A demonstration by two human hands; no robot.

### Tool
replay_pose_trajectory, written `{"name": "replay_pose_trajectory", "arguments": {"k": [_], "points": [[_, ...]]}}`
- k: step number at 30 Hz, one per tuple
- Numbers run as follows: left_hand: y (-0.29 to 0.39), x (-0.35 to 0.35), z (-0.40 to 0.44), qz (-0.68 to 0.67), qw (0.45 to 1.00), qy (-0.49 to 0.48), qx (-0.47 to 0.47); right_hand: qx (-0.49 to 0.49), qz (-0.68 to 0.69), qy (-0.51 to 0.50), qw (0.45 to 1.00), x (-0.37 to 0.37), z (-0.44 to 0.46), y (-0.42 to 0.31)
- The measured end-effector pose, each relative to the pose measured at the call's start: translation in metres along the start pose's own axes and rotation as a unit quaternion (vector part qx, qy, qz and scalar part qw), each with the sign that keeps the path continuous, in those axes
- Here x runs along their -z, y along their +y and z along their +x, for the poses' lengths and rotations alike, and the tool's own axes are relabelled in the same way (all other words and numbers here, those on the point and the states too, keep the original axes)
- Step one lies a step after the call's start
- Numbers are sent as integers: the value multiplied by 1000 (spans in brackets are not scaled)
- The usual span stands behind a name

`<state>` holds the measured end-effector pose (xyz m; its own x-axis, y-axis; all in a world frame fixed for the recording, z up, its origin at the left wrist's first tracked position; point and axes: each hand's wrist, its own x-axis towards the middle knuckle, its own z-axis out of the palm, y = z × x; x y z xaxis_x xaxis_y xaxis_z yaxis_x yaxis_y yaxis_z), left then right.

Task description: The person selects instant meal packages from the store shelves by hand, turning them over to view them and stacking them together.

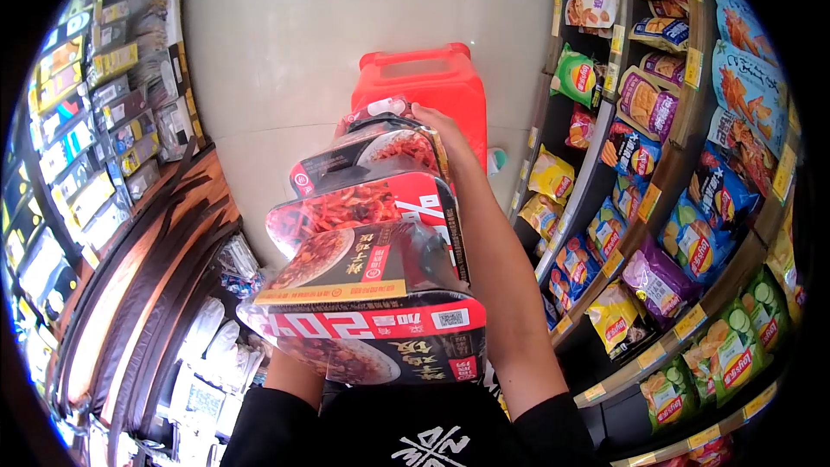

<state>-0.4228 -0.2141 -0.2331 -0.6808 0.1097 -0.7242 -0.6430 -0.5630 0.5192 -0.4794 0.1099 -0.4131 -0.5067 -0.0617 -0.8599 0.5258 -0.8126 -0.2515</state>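
Note:
A stack of boxed instant rice meals lies along my arms, reaching from my chest outward. The boxes are black and red, with pictures of food, Chinese lettering and a large "20%" on the nearest one. My right hand curls around the far right end of the stack, and its forearm runs along the right side. My left forearm passes under the near left side. Most of my left hand is hidden by the boxes; a sliver of skin shows at the far left edge, against the stack.
A red plastic basket or stool stands on the pale tiled floor just beyond the stack. Shelves of chip bags rise on the right. On the left are packaged goods on racks and a curved brown wooden display.

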Motion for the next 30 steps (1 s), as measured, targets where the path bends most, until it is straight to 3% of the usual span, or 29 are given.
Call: {"name": "replay_pose_trajectory", "arguments": {"k": [19, 26, 30], "points": [[12, -1, -26, 27, 999, 6, -41, -4, -116, 75, 990, 6, 11, 0], [15, -1, -32, 32, 998, 3, -58, 244, -58, 213, 944, -12, -89, -35], [14, -2, -35, 39, 997, 2, -69, 281, -85, 93, 951, -31, -161, -47]]}}
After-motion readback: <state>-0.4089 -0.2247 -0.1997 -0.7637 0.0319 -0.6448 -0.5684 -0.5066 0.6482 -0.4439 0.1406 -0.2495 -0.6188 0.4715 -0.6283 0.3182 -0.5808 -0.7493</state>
